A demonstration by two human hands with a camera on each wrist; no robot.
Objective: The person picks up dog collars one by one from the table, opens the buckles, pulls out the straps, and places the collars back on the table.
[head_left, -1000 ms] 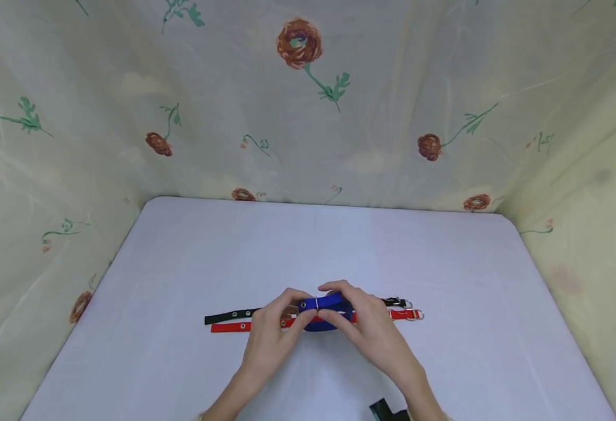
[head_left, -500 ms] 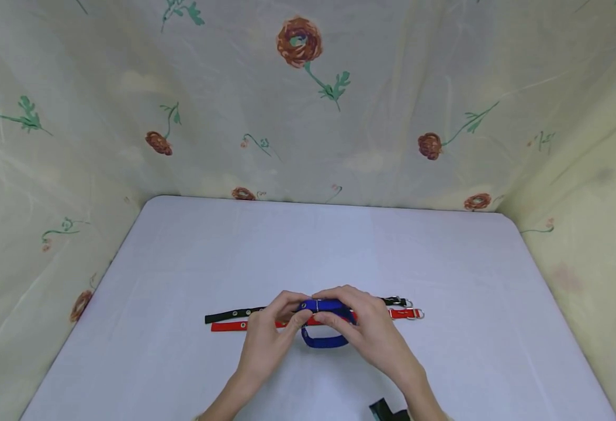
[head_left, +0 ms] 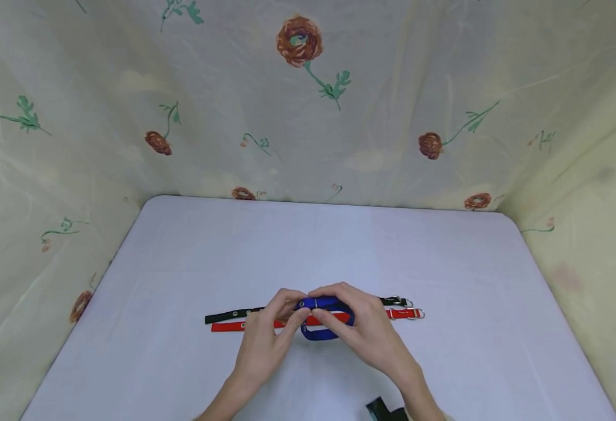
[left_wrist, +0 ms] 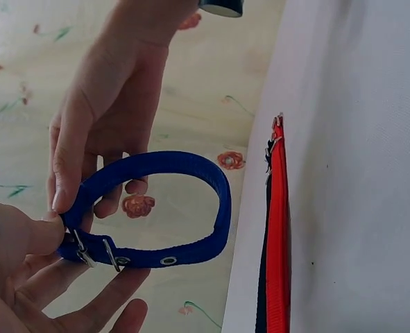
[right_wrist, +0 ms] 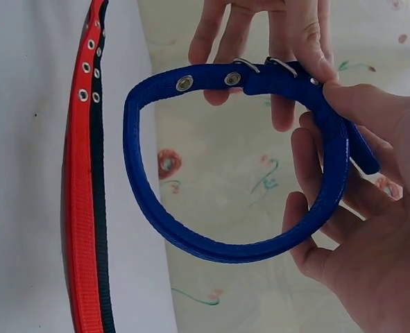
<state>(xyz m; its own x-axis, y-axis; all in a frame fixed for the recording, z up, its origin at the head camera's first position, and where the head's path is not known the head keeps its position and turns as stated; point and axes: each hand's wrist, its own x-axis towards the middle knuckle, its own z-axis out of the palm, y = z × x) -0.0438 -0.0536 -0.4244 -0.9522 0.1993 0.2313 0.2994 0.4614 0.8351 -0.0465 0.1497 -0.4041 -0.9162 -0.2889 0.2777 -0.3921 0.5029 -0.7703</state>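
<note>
Both hands hold a blue buckled collar (head_left: 318, 335) bent into a loop over the table, with metal eyelets along its strap. My left hand (head_left: 266, 336) pinches it at the buckle end, its thumb by the metal buckle (left_wrist: 81, 250) in the left wrist view. My right hand (head_left: 373, 327) pinches the strap at the same joint; a short free end (right_wrist: 364, 154) sticks out past its thumb in the right wrist view. Beneath the hands lie a red collar (head_left: 229, 327) and a black collar (head_left: 229, 316), side by side and partly hidden.
The white table (head_left: 182, 251) carries the two flat collars across its middle. A small black object (head_left: 386, 410) sits at the front edge beside the right forearm. Flower-patterned curtains (head_left: 371, 76) stand along the back and both sides.
The loop of the blue collar has swung down and opened below the fingers, dipping lowest half a second ago. Both hands have shifted slightly left, still holding it.
</note>
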